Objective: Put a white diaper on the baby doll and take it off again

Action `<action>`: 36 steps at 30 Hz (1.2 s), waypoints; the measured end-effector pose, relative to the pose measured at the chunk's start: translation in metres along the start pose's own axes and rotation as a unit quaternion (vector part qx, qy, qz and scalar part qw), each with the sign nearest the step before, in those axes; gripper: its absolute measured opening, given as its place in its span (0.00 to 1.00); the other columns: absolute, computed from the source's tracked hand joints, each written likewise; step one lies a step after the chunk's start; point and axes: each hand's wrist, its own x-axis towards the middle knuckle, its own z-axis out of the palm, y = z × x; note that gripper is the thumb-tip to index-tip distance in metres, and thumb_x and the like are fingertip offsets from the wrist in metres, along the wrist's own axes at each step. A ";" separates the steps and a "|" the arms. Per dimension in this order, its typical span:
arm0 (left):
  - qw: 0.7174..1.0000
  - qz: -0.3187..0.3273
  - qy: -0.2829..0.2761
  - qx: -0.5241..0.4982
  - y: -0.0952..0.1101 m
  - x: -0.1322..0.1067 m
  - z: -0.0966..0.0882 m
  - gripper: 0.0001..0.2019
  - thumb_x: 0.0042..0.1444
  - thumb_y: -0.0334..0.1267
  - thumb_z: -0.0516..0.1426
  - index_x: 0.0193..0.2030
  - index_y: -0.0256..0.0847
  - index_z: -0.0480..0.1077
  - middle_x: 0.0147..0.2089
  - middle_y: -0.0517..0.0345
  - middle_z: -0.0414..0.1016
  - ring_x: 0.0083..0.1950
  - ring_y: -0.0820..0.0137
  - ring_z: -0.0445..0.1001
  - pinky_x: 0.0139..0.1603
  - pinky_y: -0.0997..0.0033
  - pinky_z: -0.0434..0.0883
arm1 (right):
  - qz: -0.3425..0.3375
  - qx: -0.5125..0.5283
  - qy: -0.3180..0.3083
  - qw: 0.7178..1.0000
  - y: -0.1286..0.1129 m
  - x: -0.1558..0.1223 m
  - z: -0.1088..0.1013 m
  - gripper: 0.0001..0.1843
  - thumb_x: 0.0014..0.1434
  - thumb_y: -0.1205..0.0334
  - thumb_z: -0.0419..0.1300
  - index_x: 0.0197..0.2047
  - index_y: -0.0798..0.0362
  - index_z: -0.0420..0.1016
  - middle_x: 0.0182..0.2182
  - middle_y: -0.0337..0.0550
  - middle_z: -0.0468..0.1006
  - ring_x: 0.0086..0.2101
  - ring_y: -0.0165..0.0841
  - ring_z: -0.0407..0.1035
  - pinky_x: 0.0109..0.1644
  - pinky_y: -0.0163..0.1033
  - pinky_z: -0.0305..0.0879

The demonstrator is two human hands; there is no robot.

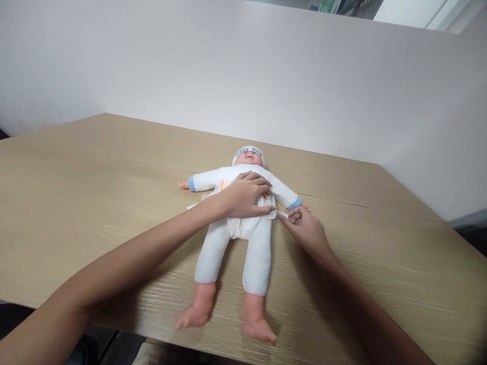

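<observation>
A baby doll (259,266) in a white suit with blue cuffs and a lettered headband lies on its back, feet toward me. A white diaper (239,228) is around its hips. My left hand (249,195) lies flat over the doll's belly on the diaper's front, fingers stretched out. At the diaper's right side my right hand (304,225) pinches a small white diaper tab (282,214), beside the doll's cuffed hand. Another white tab (191,207) sticks out at the diaper's left side. My left hand and forearm hide part of the diaper's front.
The doll lies on a wide light wooden table (114,203) with a thin seam across it. A pale wall (228,76) stands behind the table, with an opening at the top right. The table's near edge runs just below the doll's feet.
</observation>
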 end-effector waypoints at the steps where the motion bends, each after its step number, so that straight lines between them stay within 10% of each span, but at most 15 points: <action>1: 1.000 0.000 0.001 0.005 -0.001 -0.001 0.001 0.23 0.71 0.57 0.60 0.60 0.44 0.80 0.71 0.48 0.78 0.74 0.44 0.68 0.76 0.43 0.59 | 0.013 0.009 -0.007 1.000 -0.001 0.001 0.000 0.20 0.61 0.38 0.68 0.36 0.44 0.70 0.26 0.37 0.78 0.31 0.42 0.74 0.37 0.44 0.63; 13: 1.000 0.005 0.028 0.013 -0.006 -0.002 0.008 0.30 0.64 0.65 0.64 0.61 0.45 0.80 0.71 0.48 0.78 0.72 0.43 0.68 0.75 0.42 0.61 | 0.026 0.288 -0.094 0.953 -0.026 0.014 -0.033 0.23 0.60 0.40 0.67 0.26 0.47 0.67 0.21 0.32 0.62 0.25 0.32 0.55 0.31 0.40 0.55; 21: 0.999 -0.012 0.034 -0.012 -0.002 -0.002 0.006 0.32 0.60 0.59 0.67 0.65 0.43 0.74 0.65 0.44 0.80 0.70 0.43 0.69 0.73 0.42 0.63 | -0.035 0.301 -0.136 0.943 -0.083 0.047 -0.003 0.21 0.60 0.43 0.66 0.27 0.46 0.65 0.23 0.33 0.66 0.28 0.33 0.61 0.35 0.41 0.61; 29: 0.997 -0.026 0.029 -0.063 -0.008 -0.001 0.009 0.41 0.58 0.54 0.69 0.74 0.42 0.66 0.74 0.40 0.74 0.77 0.40 0.64 0.77 0.37 0.61 | -0.144 0.235 -0.001 0.961 -0.077 0.005 0.011 0.17 0.72 0.46 0.62 0.56 0.46 0.77 0.53 0.50 0.81 0.51 0.44 0.77 0.56 0.51 0.76; 36: 0.964 -0.011 0.062 -0.258 -0.027 -0.026 -0.013 0.34 0.70 0.54 0.64 0.77 0.45 0.64 0.78 0.45 0.70 0.78 0.50 0.68 0.77 0.49 0.67 | -0.332 0.083 0.004 0.940 -0.058 -0.015 0.016 0.31 0.81 0.51 0.50 0.82 0.45 0.62 0.76 0.52 0.68 0.74 0.50 0.61 0.79 0.63 0.57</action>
